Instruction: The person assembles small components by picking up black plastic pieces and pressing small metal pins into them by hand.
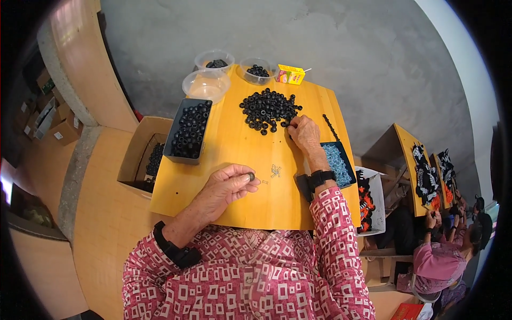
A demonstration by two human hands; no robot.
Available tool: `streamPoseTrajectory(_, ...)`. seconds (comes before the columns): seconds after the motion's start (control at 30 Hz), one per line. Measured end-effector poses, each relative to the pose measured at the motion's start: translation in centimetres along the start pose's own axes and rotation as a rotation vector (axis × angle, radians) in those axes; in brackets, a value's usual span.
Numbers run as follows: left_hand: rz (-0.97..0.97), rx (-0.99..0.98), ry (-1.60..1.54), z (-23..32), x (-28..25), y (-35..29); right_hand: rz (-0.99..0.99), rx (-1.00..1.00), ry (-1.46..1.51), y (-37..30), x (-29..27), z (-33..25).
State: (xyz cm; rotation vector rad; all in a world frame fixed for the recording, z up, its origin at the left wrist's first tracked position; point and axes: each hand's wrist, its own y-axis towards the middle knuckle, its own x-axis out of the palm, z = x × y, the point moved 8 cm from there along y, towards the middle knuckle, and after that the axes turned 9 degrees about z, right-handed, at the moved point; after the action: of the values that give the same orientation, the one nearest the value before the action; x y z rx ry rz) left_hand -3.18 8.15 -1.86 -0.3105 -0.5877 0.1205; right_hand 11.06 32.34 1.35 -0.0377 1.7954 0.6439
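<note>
My left hand (pixel 226 186) is above the near part of the wooden table (pixel 245 210). Its thumb and fingers pinch a small, dark, round piece (pixel 251 176). Farther off, my right hand (pixel 305 132) reaches to the right edge of a pile of small black round parts (pixel 269 109), some with a hole through them. The fingertips are drawn together there, and what lies between them is hidden. Tiny metal-looking pieces (pixel 276 170) are scattered between the two hands.
A dark bin of black round parts (pixel 189 128) stands left, beside a cardboard box (pixel 140 146). Clear plastic bowls (pixel 206 85) and a yellow carton (pixel 290 74) sit at the back. Right are a tray of bluish small pieces (pixel 336 162) and a white box (pixel 376 202). Another person (pixel 434 261) sits farther right.
</note>
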Motion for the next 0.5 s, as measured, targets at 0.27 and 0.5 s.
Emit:
streamPoseTrajectory(0.27, -0.02, 0.017, 0.001, 0.0, 0.0, 0.1, 0.048, -0.057, 0.032, 0.5, 0.4, -1.2)
streamPoseTrajectory(0.5, 0.046, -0.003, -0.021, -0.1, -0.3, 0.0, 0.149, -0.077, 0.101, -0.2, -0.6, -1.5)
